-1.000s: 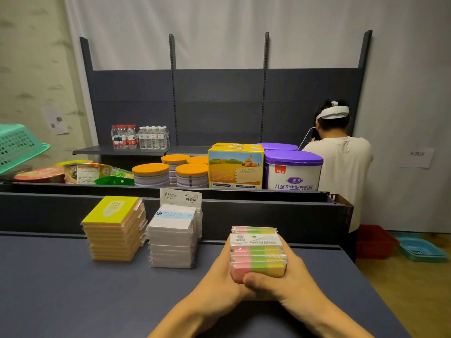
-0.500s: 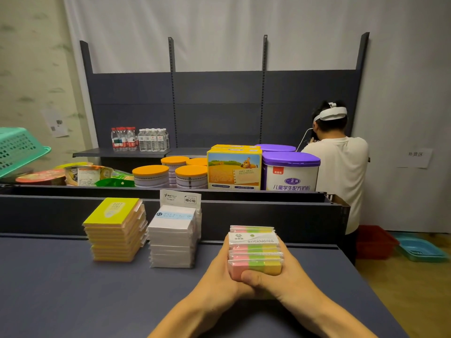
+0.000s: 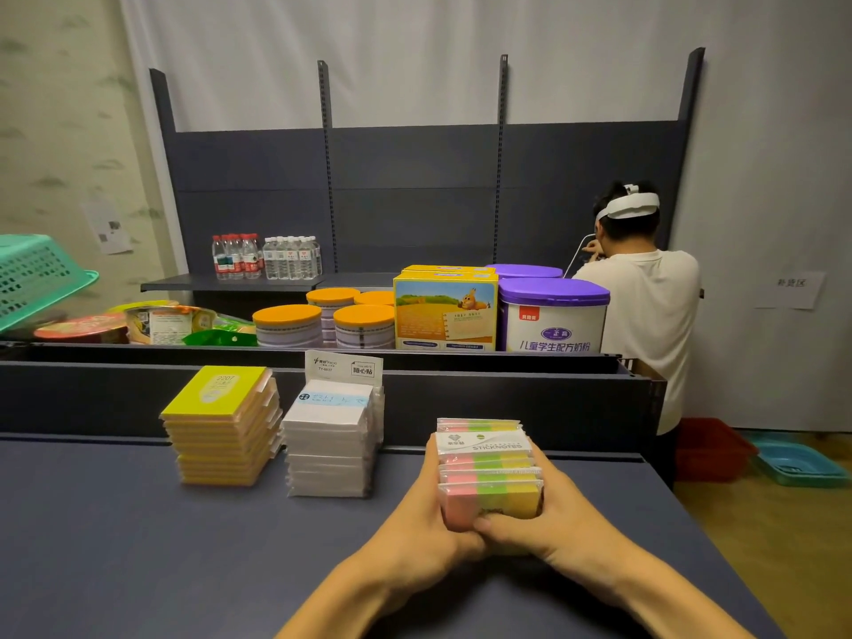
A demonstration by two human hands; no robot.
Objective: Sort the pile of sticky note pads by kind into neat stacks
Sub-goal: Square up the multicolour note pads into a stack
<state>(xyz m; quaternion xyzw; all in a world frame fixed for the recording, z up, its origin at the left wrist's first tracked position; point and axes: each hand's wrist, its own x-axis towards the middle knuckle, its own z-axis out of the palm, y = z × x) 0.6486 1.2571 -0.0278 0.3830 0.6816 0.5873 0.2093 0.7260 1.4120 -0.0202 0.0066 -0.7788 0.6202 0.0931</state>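
Both hands clasp the multicolour sticky-note stack (image 3: 488,472) from its sides: the left hand (image 3: 426,518) curls round its left edge and the right hand (image 3: 548,511) round its right, each grip closed on the packs, with the right thumb pressed across the lowest pack's front. Whether the stack's base rests on the dark worktop (image 3: 115,546) is hidden behind the hands.

Taking the white sticky-note stack (image 3: 329,442) as the landmark, the multicolour stack stands just to its right and nearer the camera, apart from it. The yellow sticky-note stack (image 3: 221,431) stands just to the white stack's left, close beside it but not visibly touching. A carded pack (image 3: 343,367) stands upright behind the white stack.

The sorting looks almost done, and the step in hand seems to be squaring up this third stack. The upper packs sit staggered back from the lower ones (they are film-wrapped, so probably slippery). To do it well, press evenly from both sides, nudge the front faces flush with the thumbs, and ease off slowly so nothing slides. Lining it up level with the white stack would make a tidy row.
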